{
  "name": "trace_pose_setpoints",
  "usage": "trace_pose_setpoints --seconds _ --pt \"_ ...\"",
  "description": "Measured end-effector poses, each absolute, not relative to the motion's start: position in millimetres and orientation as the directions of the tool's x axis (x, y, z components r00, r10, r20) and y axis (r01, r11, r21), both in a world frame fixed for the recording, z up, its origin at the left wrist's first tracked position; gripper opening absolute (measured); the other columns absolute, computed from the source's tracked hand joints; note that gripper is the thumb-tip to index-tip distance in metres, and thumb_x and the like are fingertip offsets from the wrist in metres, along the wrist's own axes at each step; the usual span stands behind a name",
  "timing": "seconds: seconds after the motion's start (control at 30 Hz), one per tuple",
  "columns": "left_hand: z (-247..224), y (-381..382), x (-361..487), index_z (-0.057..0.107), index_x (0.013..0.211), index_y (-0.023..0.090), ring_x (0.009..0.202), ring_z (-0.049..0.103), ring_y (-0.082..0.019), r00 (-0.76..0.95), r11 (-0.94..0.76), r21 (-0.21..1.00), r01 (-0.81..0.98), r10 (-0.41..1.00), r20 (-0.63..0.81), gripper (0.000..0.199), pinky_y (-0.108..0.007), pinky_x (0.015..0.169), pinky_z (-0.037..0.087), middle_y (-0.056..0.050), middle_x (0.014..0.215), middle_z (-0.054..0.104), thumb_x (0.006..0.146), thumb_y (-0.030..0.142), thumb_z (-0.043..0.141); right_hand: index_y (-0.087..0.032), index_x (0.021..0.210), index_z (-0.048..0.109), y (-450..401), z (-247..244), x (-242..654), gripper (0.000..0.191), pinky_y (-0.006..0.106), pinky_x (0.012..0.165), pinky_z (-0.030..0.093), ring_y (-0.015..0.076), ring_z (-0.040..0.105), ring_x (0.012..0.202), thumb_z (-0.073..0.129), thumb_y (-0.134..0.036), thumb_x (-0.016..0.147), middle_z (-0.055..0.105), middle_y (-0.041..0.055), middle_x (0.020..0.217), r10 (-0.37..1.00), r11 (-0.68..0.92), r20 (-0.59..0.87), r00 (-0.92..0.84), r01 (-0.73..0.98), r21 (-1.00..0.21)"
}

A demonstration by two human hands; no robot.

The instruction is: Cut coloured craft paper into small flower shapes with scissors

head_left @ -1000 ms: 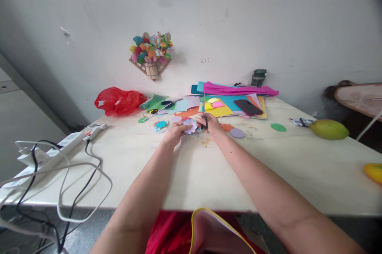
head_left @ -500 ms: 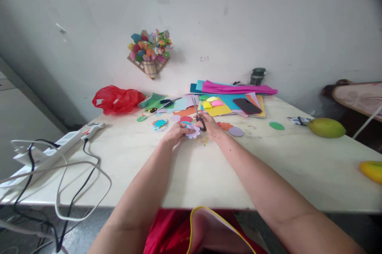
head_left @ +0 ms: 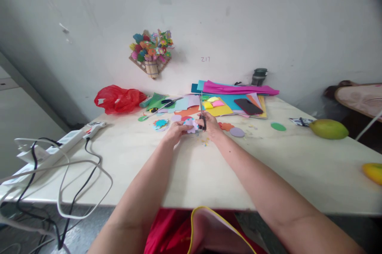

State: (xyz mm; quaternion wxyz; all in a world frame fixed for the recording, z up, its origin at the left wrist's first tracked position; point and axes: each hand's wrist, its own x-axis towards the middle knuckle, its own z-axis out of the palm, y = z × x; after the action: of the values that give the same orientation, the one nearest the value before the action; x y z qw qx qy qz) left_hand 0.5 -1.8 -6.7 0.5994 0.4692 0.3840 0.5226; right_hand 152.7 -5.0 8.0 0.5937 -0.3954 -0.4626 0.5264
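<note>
Near the middle of the table, my left hand [head_left: 176, 131] pinches a lilac paper flower [head_left: 191, 125] with a scalloped edge. My right hand [head_left: 210, 124] is wrapped round the dark handles of a pair of scissors [head_left: 201, 107], whose blades point away from me toward the wall. The flower lies close beside the scissor handles; my fingers partly hide both. Small paper scraps [head_left: 204, 141] lie on the table just below my hands. Left of them is a stack of cut flower shapes with a blue one [head_left: 161, 122] on top.
Coloured paper sheets [head_left: 221, 107], a phone [head_left: 248, 106] and a second pair of scissors [head_left: 170, 102] lie toward the back. At left are a red plastic bag [head_left: 119, 99] and a power strip [head_left: 44, 162] with loose cables. A green mango-like fruit [head_left: 329, 129] sits at right.
The lilac flower has been turned and raised slightly between my hands. The scissors have swung so that their blades point more straight ahead. The view has shifted a little.
</note>
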Motion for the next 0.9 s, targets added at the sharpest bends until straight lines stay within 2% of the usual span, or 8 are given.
trace_pose_setpoints --seconds 0.17,0.37,0.67,0.9 --pt "-6 -2 2 0.069 0.061 0.011 0.055 0.062 -0.015 0.121 0.006 0.957 -0.291 0.992 0.031 0.024 -0.027 0.059 0.051 -0.007 0.062 0.068 0.045 0.019 0.085 -0.020 0.081 0.053 -4 5 148 0.037 0.019 0.041 0.031 0.0092 0.048 0.046 0.072 -0.026 0.049 0.050 -0.0087 0.051 0.990 0.141 0.128 0.067 -0.272 -0.952" --pt "-9 2 -1 0.070 0.062 0.012 0.058 0.063 -0.015 0.064 -0.048 0.947 -0.318 0.995 0.072 0.025 -0.028 0.064 0.052 -0.006 0.065 0.069 0.045 0.022 0.086 -0.020 0.083 0.052 -7 7 150 0.040 0.018 0.034 0.024 0.0107 0.053 0.045 0.077 -0.030 0.053 0.055 -0.0063 0.052 0.993 0.119 0.110 0.049 -0.266 -0.957" --pt "-3 4 -7 0.069 0.066 0.011 0.057 0.062 -0.013 -0.082 -0.096 0.901 -0.424 0.994 0.067 0.023 -0.026 0.063 0.051 -0.005 0.064 0.068 0.049 0.018 0.082 -0.015 0.075 0.058 -4 4 161 0.042 0.015 0.029 0.022 0.0089 0.055 0.041 0.082 -0.047 0.061 0.061 0.0002 0.054 0.971 0.034 0.062 -0.230 -0.122 -0.992" --pt "-2 5 -7 0.066 0.065 0.012 0.061 0.064 -0.014 -0.135 -0.108 0.870 -0.481 0.990 0.048 0.020 -0.026 0.064 0.052 -0.005 0.066 0.068 0.050 0.016 0.079 -0.015 0.073 0.056 -7 5 164 0.039 0.014 0.027 0.025 0.0095 0.057 0.041 0.080 -0.045 0.068 0.063 0.0014 0.056 0.918 -0.006 0.003 -0.396 -0.020 -1.000"
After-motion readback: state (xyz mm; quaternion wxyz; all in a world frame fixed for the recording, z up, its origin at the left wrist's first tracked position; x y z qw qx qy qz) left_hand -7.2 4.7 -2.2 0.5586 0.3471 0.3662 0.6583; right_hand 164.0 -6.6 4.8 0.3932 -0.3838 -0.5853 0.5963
